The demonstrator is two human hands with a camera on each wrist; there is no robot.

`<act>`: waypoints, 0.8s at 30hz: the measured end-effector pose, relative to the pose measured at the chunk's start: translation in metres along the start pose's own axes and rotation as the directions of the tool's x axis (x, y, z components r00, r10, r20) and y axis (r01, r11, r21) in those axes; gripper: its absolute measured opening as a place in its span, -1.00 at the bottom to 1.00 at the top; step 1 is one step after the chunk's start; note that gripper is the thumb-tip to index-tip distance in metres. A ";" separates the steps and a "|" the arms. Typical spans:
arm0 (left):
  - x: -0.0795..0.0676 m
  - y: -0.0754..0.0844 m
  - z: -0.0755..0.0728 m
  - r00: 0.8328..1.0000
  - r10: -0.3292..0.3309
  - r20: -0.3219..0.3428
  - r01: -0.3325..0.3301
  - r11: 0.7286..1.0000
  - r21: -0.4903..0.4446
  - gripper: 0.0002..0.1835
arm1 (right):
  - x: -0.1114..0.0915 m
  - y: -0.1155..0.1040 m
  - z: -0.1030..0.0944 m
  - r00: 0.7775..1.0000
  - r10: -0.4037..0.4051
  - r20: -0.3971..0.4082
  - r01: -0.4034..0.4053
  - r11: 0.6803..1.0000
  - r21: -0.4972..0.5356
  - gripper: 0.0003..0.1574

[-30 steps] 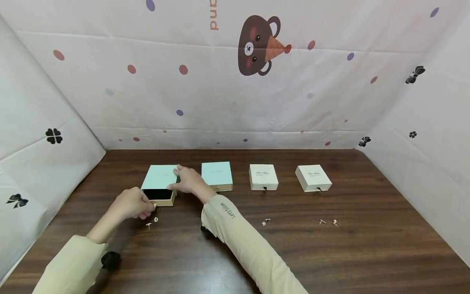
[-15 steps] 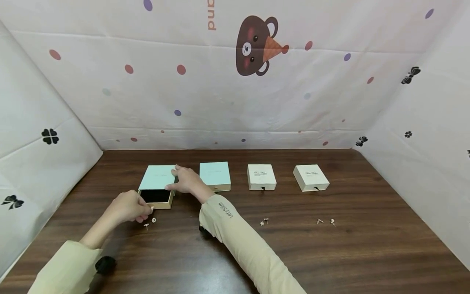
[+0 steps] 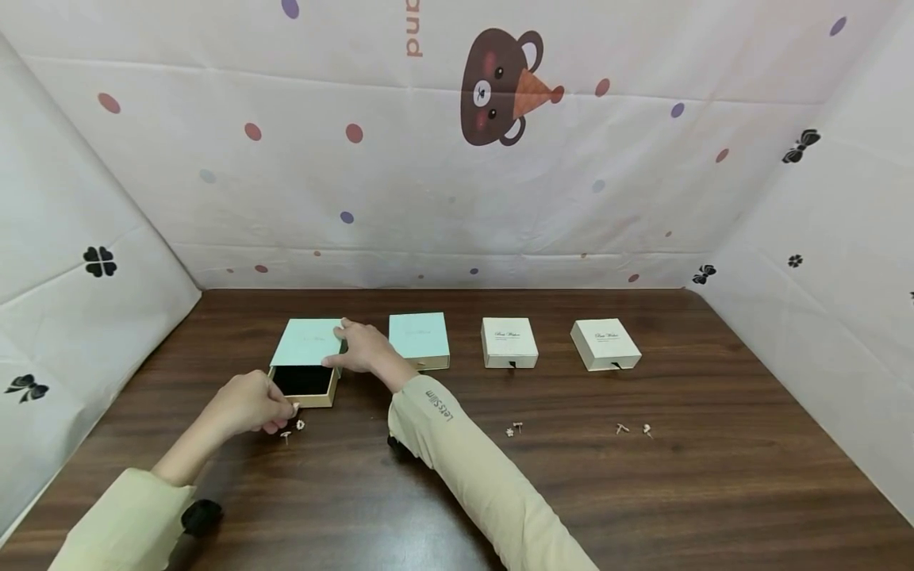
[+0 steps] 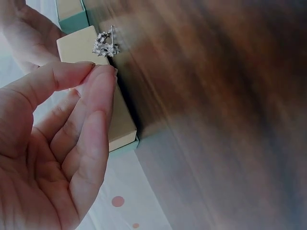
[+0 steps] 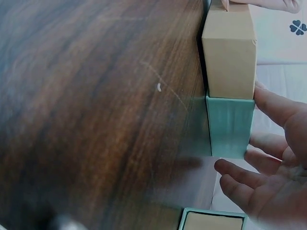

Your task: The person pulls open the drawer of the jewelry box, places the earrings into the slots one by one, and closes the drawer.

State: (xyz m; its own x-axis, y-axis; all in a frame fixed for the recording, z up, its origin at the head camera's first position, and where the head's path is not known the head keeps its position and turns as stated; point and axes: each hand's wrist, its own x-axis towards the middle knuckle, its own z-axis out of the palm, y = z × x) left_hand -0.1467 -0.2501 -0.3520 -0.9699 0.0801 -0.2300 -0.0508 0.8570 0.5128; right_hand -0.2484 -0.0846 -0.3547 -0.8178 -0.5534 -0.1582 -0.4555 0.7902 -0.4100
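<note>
A teal drawer box (image 3: 303,341) stands at the left with its gold-sided, black-lined drawer (image 3: 314,402) partly out. My left hand (image 3: 250,402) pinches at the drawer's front, on a small pull tab mostly hidden by the fingertips (image 4: 98,72). The right hand (image 3: 367,350) holds the sleeve along its right side, thumb near the front edge and index finger at the back corner. In the right wrist view, its fingers lie along the sleeve's teal side (image 5: 232,127). A sparkling flower stud earring (image 4: 105,45) and a second stud (image 3: 286,436) lie just before the drawer.
To the right stand another teal box (image 3: 418,337) and two white boxes, one in the middle (image 3: 509,341) and one farther right (image 3: 605,343). In front of the white boxes lie two pairs of earrings, nearer (image 3: 514,429) and farther right (image 3: 635,430). Patterned cloth surrounds the brown table.
The drawer has come a little farther out of its sleeve, toward the person, along with my left hand. My right hand keeps its hold on the sleeve.
</note>
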 end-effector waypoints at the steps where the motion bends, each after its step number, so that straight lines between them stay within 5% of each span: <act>1: 0.000 0.000 0.000 1.000 -0.003 0.001 0.003 1.000 0.003 -0.82 | 0.000 0.000 0.000 1.000 0.003 0.002 -0.003 1.000 -0.001 -0.18; 24: -0.014 0.001 0.003 1.000 0.007 0.002 -0.008 1.000 0.026 -0.82 | -0.001 0.000 -0.001 1.000 0.003 0.018 -0.004 0.999 0.041 -0.17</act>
State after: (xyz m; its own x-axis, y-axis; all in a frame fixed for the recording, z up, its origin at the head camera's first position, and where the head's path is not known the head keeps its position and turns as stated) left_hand -0.1329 -0.2490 -0.3510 -0.9697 0.0876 -0.2279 -0.0372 0.8695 0.4926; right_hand -0.2481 -0.0840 -0.3533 -0.8128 -0.5554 -0.1757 -0.4375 0.7811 -0.4455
